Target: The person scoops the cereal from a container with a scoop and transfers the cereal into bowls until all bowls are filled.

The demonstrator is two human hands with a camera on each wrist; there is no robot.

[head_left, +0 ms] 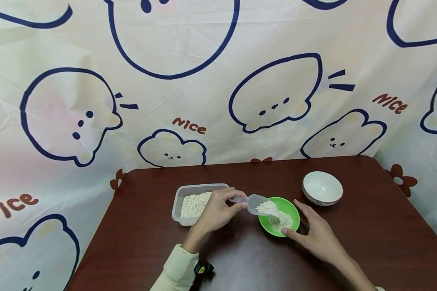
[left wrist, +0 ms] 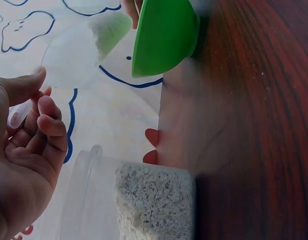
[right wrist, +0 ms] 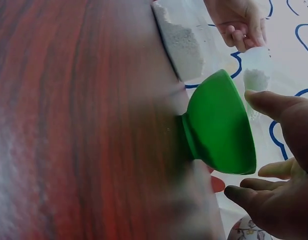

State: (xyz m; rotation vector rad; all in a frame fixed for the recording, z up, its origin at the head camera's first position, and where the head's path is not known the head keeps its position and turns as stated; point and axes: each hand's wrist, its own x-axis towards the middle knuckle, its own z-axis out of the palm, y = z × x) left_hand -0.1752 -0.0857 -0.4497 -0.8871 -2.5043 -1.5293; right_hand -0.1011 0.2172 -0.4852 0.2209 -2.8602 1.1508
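My left hand (head_left: 220, 210) pinches the handle of a translucent plastic scoop (head_left: 253, 203) between thumb and fingers. White oat-like flakes (head_left: 268, 207) fill the front of the scoop, which tilts over the rim of a small green bowl (head_left: 295, 220). More of these flakes lie inside the bowl. On the bowl's right side, my right hand (head_left: 321, 237) is spread around it, thumb tip at the near rim and fingers extended along the far side. In the right wrist view, the bowl (right wrist: 221, 127) stands on its foot between thumb and fingers.
To the left, a clear plastic container (head_left: 178, 202) holds a pile of the same flakes, partly covered by my left hand in the head view. A white bowl (head_left: 322, 188) stands at the back right of the brown table (head_left: 138, 246). A printed cloth (head_left: 211, 101) hangs behind.
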